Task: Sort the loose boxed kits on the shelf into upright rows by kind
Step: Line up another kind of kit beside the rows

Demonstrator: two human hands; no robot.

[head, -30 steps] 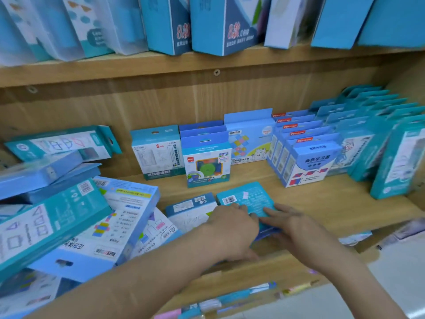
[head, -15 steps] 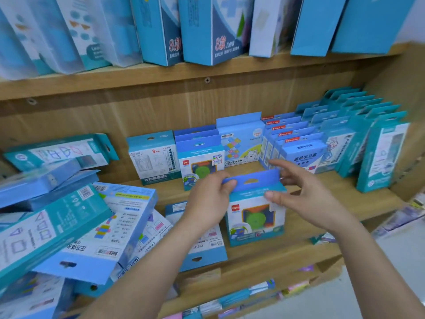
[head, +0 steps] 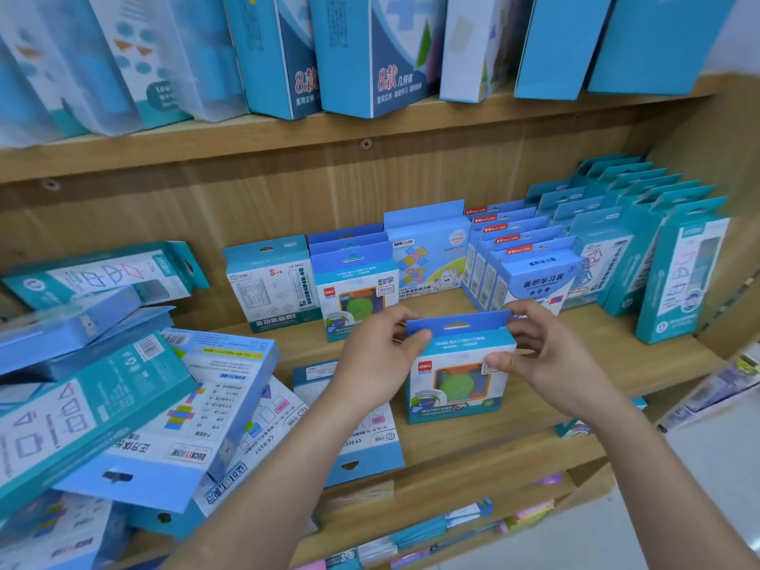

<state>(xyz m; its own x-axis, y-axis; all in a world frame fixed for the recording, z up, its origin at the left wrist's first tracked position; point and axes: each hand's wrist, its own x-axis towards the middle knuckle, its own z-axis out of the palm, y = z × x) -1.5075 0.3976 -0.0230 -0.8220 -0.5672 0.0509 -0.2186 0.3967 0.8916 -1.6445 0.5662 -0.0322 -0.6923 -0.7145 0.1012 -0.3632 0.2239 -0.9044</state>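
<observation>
Left hand (head: 376,355) and right hand (head: 547,355) pinch the boxed kit (head: 458,374) upright between them at its upper corners. The carton appears light and stiff, with a crushable window; grip the side edges.

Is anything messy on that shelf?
Yes. On the left of the wooden shelf, blue and teal cardboard boxes lie heaped and tilted, some upside down; the boxes on the right stand in upright rows.

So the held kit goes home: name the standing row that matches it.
The blue-topped cardboard boxes with a green disc window, second row from the left. Only they share the green disc of the held blue box.
</observation>
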